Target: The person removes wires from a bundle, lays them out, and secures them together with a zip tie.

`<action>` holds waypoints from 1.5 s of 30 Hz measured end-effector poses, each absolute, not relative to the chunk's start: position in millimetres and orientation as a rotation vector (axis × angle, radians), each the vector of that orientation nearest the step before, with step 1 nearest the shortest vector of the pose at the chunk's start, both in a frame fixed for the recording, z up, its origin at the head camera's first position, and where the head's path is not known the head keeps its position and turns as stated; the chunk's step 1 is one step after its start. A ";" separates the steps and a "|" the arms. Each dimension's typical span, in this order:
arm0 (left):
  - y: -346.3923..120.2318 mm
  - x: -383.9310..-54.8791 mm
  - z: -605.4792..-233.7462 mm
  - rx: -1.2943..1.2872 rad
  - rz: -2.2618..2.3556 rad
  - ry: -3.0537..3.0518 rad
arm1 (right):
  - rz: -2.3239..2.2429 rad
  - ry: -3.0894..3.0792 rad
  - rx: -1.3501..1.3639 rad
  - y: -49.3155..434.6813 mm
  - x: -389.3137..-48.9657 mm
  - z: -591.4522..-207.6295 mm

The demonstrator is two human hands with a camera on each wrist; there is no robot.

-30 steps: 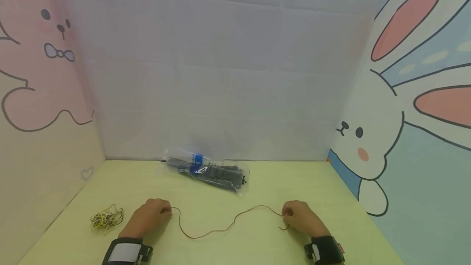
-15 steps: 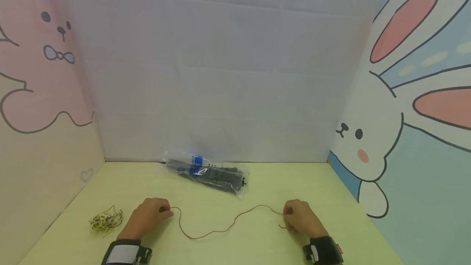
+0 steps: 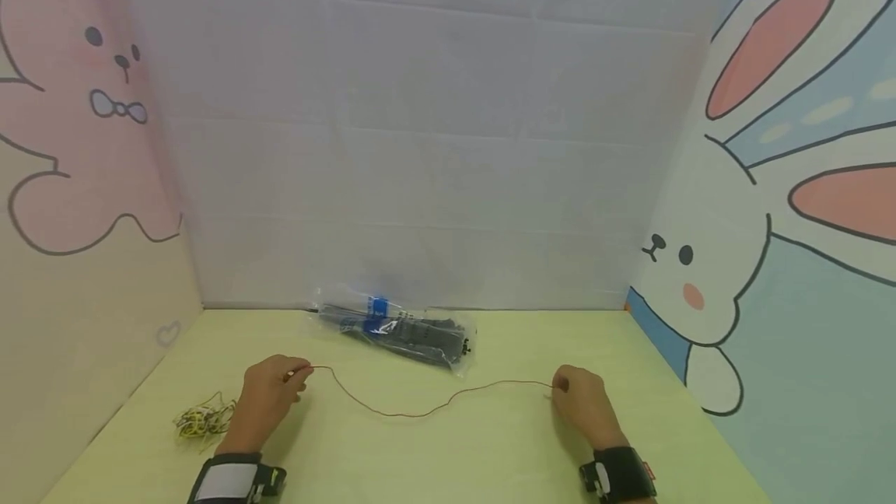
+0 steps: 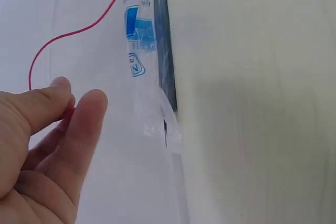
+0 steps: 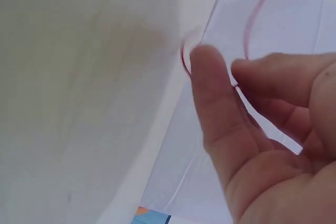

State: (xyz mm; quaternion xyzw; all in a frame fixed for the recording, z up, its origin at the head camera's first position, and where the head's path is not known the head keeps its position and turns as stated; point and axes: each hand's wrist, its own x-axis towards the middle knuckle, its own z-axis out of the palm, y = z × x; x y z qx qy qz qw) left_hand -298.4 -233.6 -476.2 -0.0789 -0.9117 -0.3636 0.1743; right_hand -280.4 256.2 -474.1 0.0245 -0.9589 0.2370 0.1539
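A thin red cord (image 3: 402,415) hangs in a slack wave between the two hands in the head view. My left hand (image 3: 269,391) pinches one end between thumb and fingers; in the left wrist view the red cord (image 4: 79,31) curves up from behind the thumb of the left hand (image 4: 47,140). Toward its other end, my right hand (image 3: 582,403) pinches the cord with thumb and fingers. A short red tail of cord (image 5: 185,61) sticks out past the fingertips of the right hand (image 5: 262,129).
A tangled bundle of yellow and dark cords (image 3: 203,420) lies on the pale yellow table (image 3: 448,465) beside the left forearm. At the back, against the white backdrop, sits a clear plastic bag (image 3: 402,330) with dark contents. Printed panels (image 3: 826,348) flank both sides.
Both hands have risen away from me and moved somewhat apart, the left one more. The red cord between them has lifted and stretched into a shallower curve. Bag and bundle stay put.
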 end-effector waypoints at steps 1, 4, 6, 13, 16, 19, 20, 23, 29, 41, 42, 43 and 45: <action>-233.7 -298.1 -477.0 -0.242 -1.041 -2.551 | 0.661 -2.719 0.088 257.2 -280.0 -474.0; -235.4 -298.1 -480.1 -0.291 -1.038 -2.500 | 0.625 -2.672 0.137 261.2 -279.1 -475.1; -237.0 -298.4 -481.4 -0.301 -1.012 -2.537 | 0.634 -2.684 0.141 264.6 -278.3 -476.7; -244.0 -299.2 -484.6 -0.412 -0.725 -2.552 | 0.637 -2.726 0.162 275.2 -276.6 -479.4; -246.5 -300.6 -483.2 -0.441 -0.632 -2.295 | 0.627 -2.669 0.232 278.3 -275.4 -477.1; -248.5 -303.3 -483.1 -0.441 -0.598 -2.182 | 0.648 -2.610 0.307 281.3 -273.4 -474.1; -248.9 -304.0 -483.8 -0.443 -0.585 -2.212 | 0.641 -2.608 0.325 282.0 -273.0 -473.8; -249.4 -306.6 -487.4 -0.438 -0.553 -2.417 | 0.619 -2.672 0.354 283.8 -272.5 -474.4; -246.5 -307.5 -491.1 -0.434 -0.535 -2.820 | 0.481 -2.819 0.420 281.8 -271.9 -475.8; -233.2 -303.8 -488.9 -0.399 -0.569 -2.928 | 0.492 -2.806 0.587 246.3 -272.0 -461.3; -233.3 -303.6 -489.2 -0.394 -0.573 -2.923 | 0.489 -2.792 0.627 238.2 -272.5 -459.9; -233.8 -303.5 -489.8 -0.392 -0.580 -2.920 | 0.506 -2.795 0.670 228.5 -272.6 -458.4; -234.4 -303.0 -491.6 -0.401 -0.588 -2.906 | 0.518 -2.810 0.771 206.2 -272.7 -456.8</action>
